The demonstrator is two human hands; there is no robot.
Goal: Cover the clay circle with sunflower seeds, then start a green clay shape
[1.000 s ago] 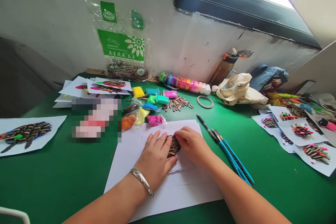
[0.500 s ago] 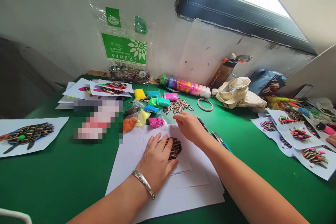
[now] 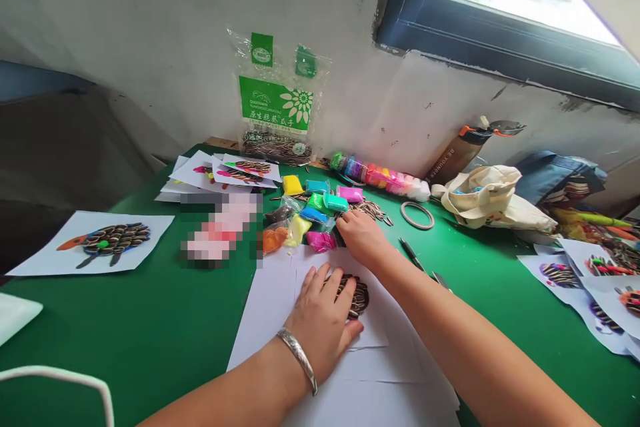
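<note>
My left hand (image 3: 323,313), a silver bangle at its wrist, lies flat with fingers spread over a seed picture (image 3: 361,295). Dark striped sunflower seeds make up the picture, partly covered by my fingers, on white paper (image 3: 267,313). At the near edge of a pile of loose sunflower seeds (image 3: 377,211) is my right hand (image 3: 363,235), its fingers curled together and pointing down. Whatever they pinch, if anything, is hidden. Close to its left are a teal clay packet (image 3: 335,203) and a magenta clay packet (image 3: 321,241).
A seed bag (image 3: 275,113) stands against the wall. To the right are a tape roll (image 3: 417,205), a pen (image 3: 411,253), a cloth bag (image 3: 485,197) and a brown bottle (image 3: 457,155). A finished seed bird picture (image 3: 37,260) lies at left, more pictures (image 3: 563,307) at right.
The view has swung left. My right hand has moved from above the paper's top edge to the loose seeds beside the clay packets. My left hand stays on the seed picture.
</note>
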